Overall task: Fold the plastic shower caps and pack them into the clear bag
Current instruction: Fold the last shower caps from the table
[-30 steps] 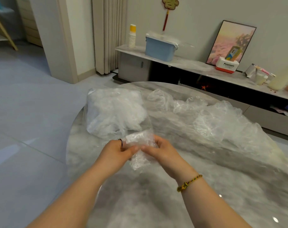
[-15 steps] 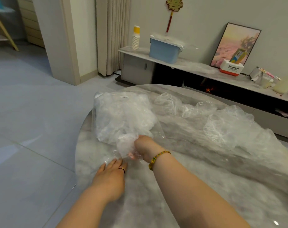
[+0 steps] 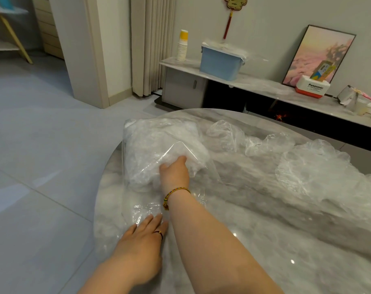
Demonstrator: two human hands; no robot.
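Clear bag [image 3: 150,149] seemingly at table [image 3: 265,240] rim

Light in here's soft and kinda flat, a bit cool, nothing harsh; the floor [image 3: 42,145] has a pale sheen patch off to the left; the table [image 3: 286,230] shows a couple of tiny bright glints; the clear bag [image 3: 150,145] catches faint white streaks; shadows are barely there; the wide lens bows the door frame [image 3: 93,56]; the far right edge goes mushy.
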